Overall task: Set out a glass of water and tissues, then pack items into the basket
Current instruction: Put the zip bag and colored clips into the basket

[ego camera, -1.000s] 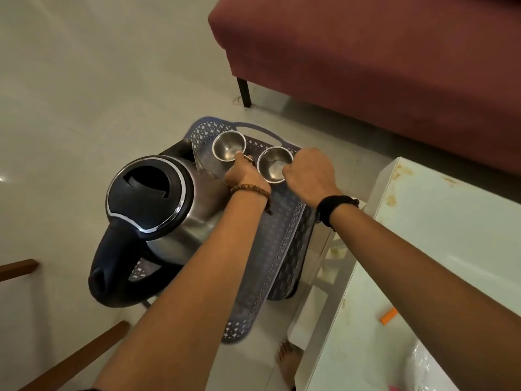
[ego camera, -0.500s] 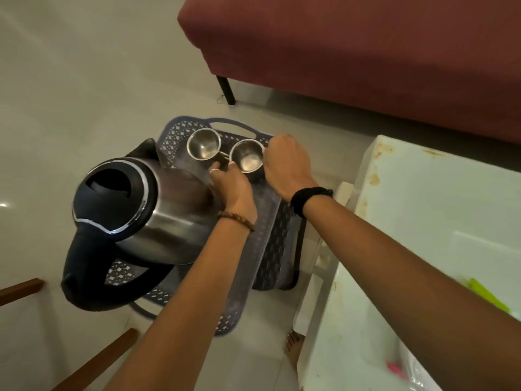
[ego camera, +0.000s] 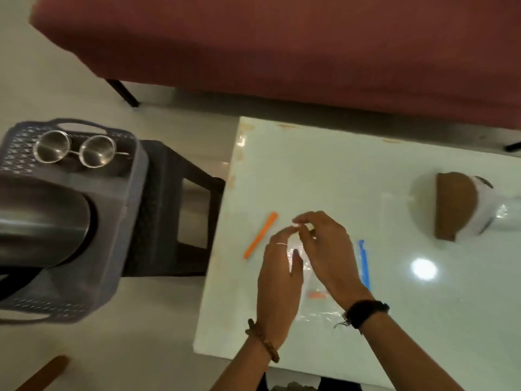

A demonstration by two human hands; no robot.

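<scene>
A: Worktop (ego camera: 352, 176), white, glossy. Both hands over its near left part. What do the grips show?

B: Left hand (ego camera: 277, 277) and right hand (ego camera: 327, 255) meet fingertip to fingertip above a clear plastic bag (ego camera: 318, 311) lying flat on the worktop. Fingers curled, half closed, tips pinched close at the bag's far end. Blurred there; I cannot tell whether either grip actually has hold of the plastic.

A: Anything else on the worktop?

B: Orange strip (ego camera: 260, 235) just left of the hands, lying slantwise. Blue strip (ego camera: 363, 263) just right of the right hand, partly behind it. A small orange piece shows through the bag under the right wrist. Toward the worktop's far right, a brown half-round object (ego camera: 454, 206) with clear wrapping.

A: And the basket?

B: Grey basket (ego camera: 124, 221), left of the worktop, apart from it, sitting on a dark stool (ego camera: 174, 221). Inside, a steel kettle (ego camera: 42, 221) fills the near part. Two small steel cups (ego camera: 73, 152) stand side by side at the basket's far end, touching or nearly so.

A: Beyond the worktop?

B: Dark red sofa (ego camera: 282, 46) on pale floor.
</scene>
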